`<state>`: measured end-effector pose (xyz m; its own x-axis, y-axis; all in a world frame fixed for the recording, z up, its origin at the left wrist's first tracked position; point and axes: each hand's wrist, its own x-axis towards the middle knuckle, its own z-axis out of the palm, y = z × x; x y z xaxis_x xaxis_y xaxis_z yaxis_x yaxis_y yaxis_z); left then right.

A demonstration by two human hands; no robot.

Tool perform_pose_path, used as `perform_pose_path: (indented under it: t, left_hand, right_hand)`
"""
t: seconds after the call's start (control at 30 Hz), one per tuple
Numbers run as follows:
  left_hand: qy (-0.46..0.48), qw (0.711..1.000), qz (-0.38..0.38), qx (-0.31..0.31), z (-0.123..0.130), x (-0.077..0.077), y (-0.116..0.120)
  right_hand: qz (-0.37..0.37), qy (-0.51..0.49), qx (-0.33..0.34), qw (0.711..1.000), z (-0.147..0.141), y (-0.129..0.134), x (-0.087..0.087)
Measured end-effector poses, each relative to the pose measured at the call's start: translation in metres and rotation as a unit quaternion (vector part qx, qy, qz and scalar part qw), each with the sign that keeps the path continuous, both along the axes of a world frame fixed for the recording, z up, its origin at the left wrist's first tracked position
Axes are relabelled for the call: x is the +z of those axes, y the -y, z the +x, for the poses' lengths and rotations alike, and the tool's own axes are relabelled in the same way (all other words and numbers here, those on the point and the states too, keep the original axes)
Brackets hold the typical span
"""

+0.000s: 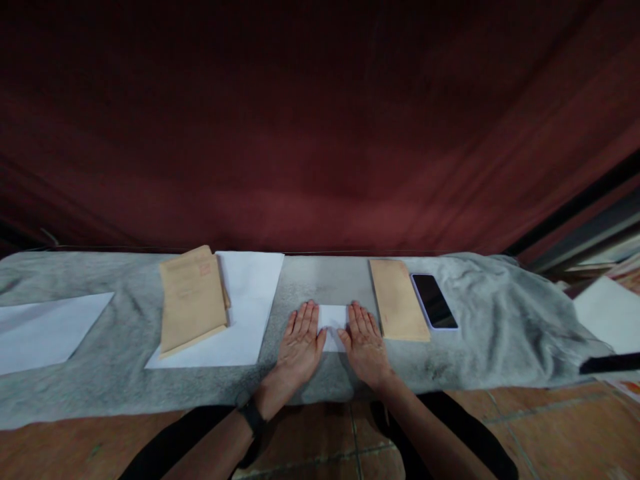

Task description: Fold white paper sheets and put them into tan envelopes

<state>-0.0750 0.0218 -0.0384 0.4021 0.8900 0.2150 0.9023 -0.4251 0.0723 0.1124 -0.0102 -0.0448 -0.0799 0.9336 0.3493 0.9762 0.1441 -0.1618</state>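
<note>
A small piece of white paper (333,320) lies flat on the grey cloth, partly covered by my hands. On its left edge rests my left hand (301,338), palm down with the fingers stretched forward. My right hand (366,343) lies flat on the right edge in the same way. Both thumbs point inward over the paper, a short gap between them. Just right of my right hand is a stack of brown envelopes (400,300), with a phone (434,302) in a pale purple case beside it.
Grey cloth (310,277) covers the long narrow surface. Brown envelopes (193,300) lie on large white sheets (250,300) to the left; another white sheet (45,330) is farther left. A dark red wall (320,147) rises behind. Papers (610,313) sit at far right.
</note>
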Motion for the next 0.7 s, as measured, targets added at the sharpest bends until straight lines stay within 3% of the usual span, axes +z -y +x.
perform_pose_path:
  t: [0.27, 0.53, 0.6, 0.7]
  left_hand:
    - [-0.024, 0.998, -0.009, 0.061, 0.000, 0.004, 0.002]
    - [0.000, 0.998, 0.011, 0.058, 0.001, 0.007, 0.005]
    - [0.004, 1.000, 0.016, 0.017, 0.000, 0.012, 0.006]
    - [-0.002, 0.991, -0.004, -0.134, 0.000, 0.022, 0.008]
  right_hand:
    - [0.043, 0.006, -0.039, 0.998, 0.004, -0.002, -0.012]
    - [0.033, 0.006, -0.061, 0.998, -0.002, -0.003, -0.008]
    - [0.012, 0.002, -0.058, 0.998, -0.002, -0.003, -0.004]
    - [-0.026, -0.009, -0.006, 1.000, -0.003, 0.000, 0.002]
